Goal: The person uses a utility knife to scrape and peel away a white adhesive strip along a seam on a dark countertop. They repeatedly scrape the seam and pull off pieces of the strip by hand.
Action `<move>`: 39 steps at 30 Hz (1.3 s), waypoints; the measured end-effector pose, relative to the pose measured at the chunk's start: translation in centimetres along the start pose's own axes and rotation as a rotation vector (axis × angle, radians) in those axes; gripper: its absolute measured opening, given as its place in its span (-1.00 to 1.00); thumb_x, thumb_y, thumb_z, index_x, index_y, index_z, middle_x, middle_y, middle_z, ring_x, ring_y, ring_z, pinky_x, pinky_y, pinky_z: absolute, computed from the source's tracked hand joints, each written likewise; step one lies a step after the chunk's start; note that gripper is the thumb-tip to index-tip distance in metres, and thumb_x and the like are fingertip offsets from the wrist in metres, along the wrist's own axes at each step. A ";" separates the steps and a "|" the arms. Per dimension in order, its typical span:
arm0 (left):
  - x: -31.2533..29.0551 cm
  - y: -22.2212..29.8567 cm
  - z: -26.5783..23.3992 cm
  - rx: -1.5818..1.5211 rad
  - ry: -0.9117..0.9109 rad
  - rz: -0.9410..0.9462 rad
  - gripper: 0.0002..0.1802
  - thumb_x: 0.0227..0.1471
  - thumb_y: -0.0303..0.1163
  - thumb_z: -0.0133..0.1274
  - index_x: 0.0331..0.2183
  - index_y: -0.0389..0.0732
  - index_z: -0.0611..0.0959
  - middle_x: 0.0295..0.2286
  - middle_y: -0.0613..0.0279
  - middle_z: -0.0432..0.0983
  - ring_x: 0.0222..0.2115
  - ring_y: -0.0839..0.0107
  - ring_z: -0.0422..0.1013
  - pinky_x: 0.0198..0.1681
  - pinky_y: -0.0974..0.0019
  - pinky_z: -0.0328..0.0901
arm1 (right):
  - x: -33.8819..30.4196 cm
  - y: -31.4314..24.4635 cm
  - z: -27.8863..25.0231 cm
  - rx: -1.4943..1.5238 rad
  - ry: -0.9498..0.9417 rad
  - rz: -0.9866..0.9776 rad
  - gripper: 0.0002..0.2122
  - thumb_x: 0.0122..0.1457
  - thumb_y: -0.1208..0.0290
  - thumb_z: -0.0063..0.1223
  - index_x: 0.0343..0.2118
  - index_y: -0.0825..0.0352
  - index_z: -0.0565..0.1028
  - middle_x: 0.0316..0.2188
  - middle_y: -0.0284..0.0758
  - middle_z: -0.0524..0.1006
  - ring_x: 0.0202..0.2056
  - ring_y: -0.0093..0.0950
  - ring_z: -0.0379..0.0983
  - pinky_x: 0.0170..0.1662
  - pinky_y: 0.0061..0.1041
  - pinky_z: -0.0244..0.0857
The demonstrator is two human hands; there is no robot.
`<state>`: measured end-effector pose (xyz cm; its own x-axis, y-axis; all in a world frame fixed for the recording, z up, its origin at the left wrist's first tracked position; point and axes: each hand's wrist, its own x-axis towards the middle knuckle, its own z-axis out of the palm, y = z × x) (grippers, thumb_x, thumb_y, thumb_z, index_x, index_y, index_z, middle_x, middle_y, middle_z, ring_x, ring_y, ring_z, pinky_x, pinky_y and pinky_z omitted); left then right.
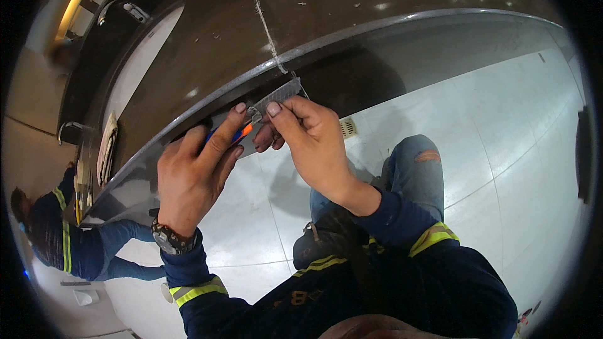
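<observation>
Just under the front edge of a dark countertop (pixel 213 50), my two hands are close together. My left hand (pixel 191 166), with a watch on its wrist, is closed around a small blue and orange tool (pixel 245 132) with a metal part at its end; the fingers hide most of it, so its kind is unclear. My right hand (pixel 311 141) pinches a flat grey strip (pixel 281 93) between thumb and fingers, right beside the tool. The strip's far end lies near the counter edge, below a whitish seam line (pixel 260 16) running across the countertop.
Small crumbs lie on the countertop. A sink opening (pixel 141 59) and a tap (pixel 129 11) are at left, with a folded cloth (pixel 108 147) on the near edge. Another person (pixel 69 232) bends at the far left. A floor drain (pixel 348 128) sits in the pale tiles.
</observation>
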<state>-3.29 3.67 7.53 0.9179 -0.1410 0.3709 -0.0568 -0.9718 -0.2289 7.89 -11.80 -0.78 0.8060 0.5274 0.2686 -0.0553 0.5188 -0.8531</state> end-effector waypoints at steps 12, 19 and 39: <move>0.1 -0.4 -0.3 -0.127 -0.002 -0.063 -0.33 -0.02 -0.24 0.35 0.16 0.19 0.59 -0.52 0.24 0.38 -0.56 0.26 0.39 -0.42 0.18 0.35 | 0.8 0.3 1.2 0.056 0.044 -0.142 -0.79 0.40 0.41 -0.03 -0.23 0.44 0.59 -0.50 -0.33 0.63 -0.42 -0.70 0.52 -0.40 -0.66 0.30; 0.1 -0.5 -1.1 -0.045 -0.092 0.000 -0.34 0.00 -0.25 0.33 0.18 0.20 0.58 -0.54 0.24 0.37 -0.56 0.25 0.40 -0.42 0.16 0.35 | -0.3 2.2 0.7 -0.002 0.027 -0.072 -0.75 0.43 0.41 -0.08 -0.22 0.51 0.56 -0.41 -0.22 0.63 -0.35 -0.52 0.60 -0.19 -0.53 0.49; 0.3 0.0 -0.7 -0.152 -0.052 -0.063 -0.36 0.03 -0.28 0.30 0.18 0.14 0.58 -0.43 0.18 0.54 -0.44 0.23 0.49 -0.26 0.16 0.41 | 0.1 0.6 0.6 0.101 -0.007 -0.095 -0.76 0.43 0.38 -0.06 -0.21 0.48 0.56 -0.39 -0.24 0.62 -0.35 -0.50 0.62 -0.21 -0.52 0.50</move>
<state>-3.32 3.53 8.28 0.9403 -0.0733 0.3325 -0.0539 -0.9963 -0.0670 7.61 -11.03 -1.04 0.8065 0.4772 0.3489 -0.0385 0.6313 -0.7745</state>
